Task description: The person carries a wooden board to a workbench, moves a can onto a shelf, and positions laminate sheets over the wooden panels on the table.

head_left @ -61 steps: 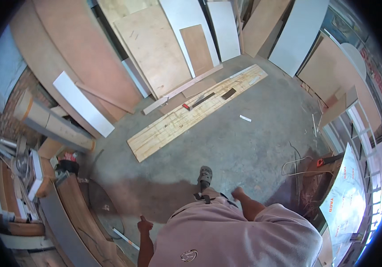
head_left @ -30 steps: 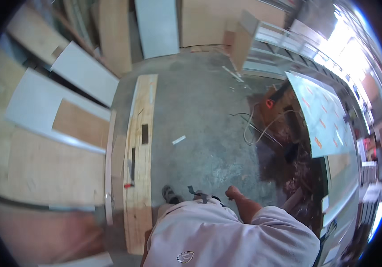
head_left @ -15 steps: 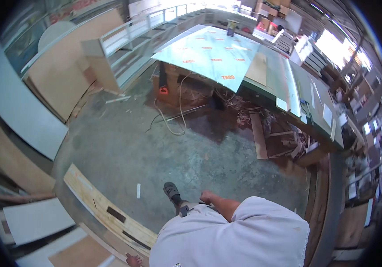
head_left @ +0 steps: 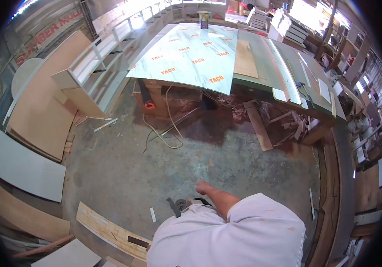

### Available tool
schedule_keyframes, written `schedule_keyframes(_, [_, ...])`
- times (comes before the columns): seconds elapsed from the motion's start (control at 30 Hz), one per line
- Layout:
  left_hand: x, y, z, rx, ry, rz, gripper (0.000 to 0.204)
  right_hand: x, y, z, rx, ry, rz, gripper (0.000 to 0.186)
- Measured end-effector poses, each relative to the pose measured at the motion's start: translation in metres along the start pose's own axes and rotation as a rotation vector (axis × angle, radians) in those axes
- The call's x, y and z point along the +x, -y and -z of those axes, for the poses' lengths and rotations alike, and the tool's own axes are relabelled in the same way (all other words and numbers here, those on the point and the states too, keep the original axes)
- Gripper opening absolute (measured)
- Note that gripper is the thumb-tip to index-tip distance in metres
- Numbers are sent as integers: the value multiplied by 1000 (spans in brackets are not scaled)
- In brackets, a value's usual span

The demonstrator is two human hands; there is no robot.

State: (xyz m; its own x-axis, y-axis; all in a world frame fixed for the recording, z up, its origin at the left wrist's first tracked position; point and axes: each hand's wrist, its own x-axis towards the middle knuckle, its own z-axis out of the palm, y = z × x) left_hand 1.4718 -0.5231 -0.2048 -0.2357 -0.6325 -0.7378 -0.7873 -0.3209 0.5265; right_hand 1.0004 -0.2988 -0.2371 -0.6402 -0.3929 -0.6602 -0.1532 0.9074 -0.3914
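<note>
My right hand (head_left: 202,187) hangs in front of my body over the concrete floor, fingers loosely curled with nothing visible in them, near a dark strap at my waist. Only a sliver of my left hand (head_left: 148,248) shows at the left of my shirt; its fingers are hidden. Below on the floor, a pale wooden plank (head_left: 97,220) with a dark rectangle on it lies to my left. Ahead, a large workbench (head_left: 262,89) carries a marble-patterned sheet (head_left: 177,58) with orange printing, a board and a can (head_left: 204,20). A red-handled saw (head_left: 149,104) hangs below it.
A white shelf frame (head_left: 93,71) stands left of the bench. Panels (head_left: 22,155) lean along the left wall. A looped cord (head_left: 173,144) lies on the floor before the bench, with scrap wood (head_left: 258,124) under it. Stacked boards (head_left: 360,187) line the right side.
My view has swung right, from the plank and leaning panels to the workbench, which is now straight ahead. The plank has dropped to the lower left, and my left hand has mostly slipped behind my body.
</note>
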Motion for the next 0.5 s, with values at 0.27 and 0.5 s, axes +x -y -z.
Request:
schedule_keyframes(0.27, [62, -39, 42, 276, 42, -104, 49, 49, 59, 10, 200, 77, 13, 29])
schedule_keyframes(0.5, [100, -34, 69, 630, 21, -656, 42, -9, -17, -32, -13, 28, -144, 34])
